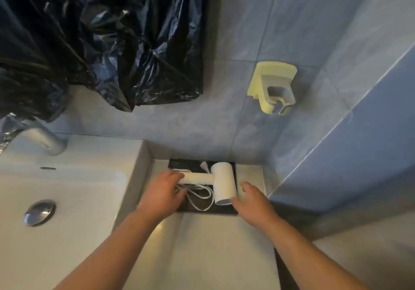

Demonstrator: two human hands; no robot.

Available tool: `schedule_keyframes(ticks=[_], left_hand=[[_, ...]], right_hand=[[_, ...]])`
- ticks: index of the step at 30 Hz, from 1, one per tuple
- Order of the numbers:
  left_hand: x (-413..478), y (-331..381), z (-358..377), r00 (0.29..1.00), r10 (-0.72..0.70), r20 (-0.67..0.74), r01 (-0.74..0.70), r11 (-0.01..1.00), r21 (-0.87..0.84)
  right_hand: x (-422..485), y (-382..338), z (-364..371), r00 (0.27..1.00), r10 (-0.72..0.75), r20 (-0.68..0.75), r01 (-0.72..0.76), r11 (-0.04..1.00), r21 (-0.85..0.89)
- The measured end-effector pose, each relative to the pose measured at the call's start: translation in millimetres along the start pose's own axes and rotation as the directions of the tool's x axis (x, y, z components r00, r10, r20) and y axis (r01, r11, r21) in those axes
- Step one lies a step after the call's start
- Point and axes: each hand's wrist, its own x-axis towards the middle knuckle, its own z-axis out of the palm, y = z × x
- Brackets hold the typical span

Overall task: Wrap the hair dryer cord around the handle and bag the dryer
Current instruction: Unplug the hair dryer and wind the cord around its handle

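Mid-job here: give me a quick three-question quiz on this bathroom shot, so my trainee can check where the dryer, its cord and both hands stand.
1. True or false: the white cord is already wound round the handle of the white plastic hair dryer.
2. The dryer is: A) lifted in the air B) lying on the flat black tray C) hanging up.
3. Fill in: the left hand is at the dryer's ____ end, and the right hand is by the barrel mouth.
Key: 1 false, the cord lies in loose loops on the tray; 2 B; 3 handle.
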Motion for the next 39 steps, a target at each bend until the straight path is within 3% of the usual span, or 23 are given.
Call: schedule_keyframes(ticks=[7,14,20,26,32,36,39], left_hand=[[40.9,-12.3,7.0,0.996,0.031,0.084,-0.047,0.980,0.194],[52.6,-23.1,20.7,0.979,-0.022,0.203,-0.002,0.993,0.120],[49.4,-20.4,19.7,0.992,0.005,0.130,-0.003,1.000,-0.017],[32.7,-5.1,0.3,0.998,0.039,-0.050,-0.043,0.996,-0.077],[3.7,26.0,-35.2,0.988,0.031,-0.148,-0.053,0.988,-0.148],[-13.6,54.9,-63.0,0.991,-0.006,-0.135,-0.020,0.982,-0.188],[-20.1,77.9,-88.0,0.999,0.035,-0.032,-0.040,0.987,-0.155]], right_hand=[[46.9,-5.7,17.1,0.995,0.096,0.031,-0.098,0.992,0.076],[62.0,-7.3,33.9,0.979,0.197,0.056,-0.204,0.952,0.228],[59.3,-9.3,39.5,0.968,0.251,0.028,-0.242,0.892,0.381],[34.3,-20.0,13.2,0.975,0.183,-0.127,-0.100,0.869,0.484],[-3.0,-38.0,-32.8,0.952,0.058,-0.302,0.093,0.882,0.461],[-39.2,-52.3,-63.9,0.903,-0.046,-0.428,0.240,0.879,0.411],[-64.0,-59.7,-77.9,0.860,-0.151,-0.488,0.348,0.872,0.345]])
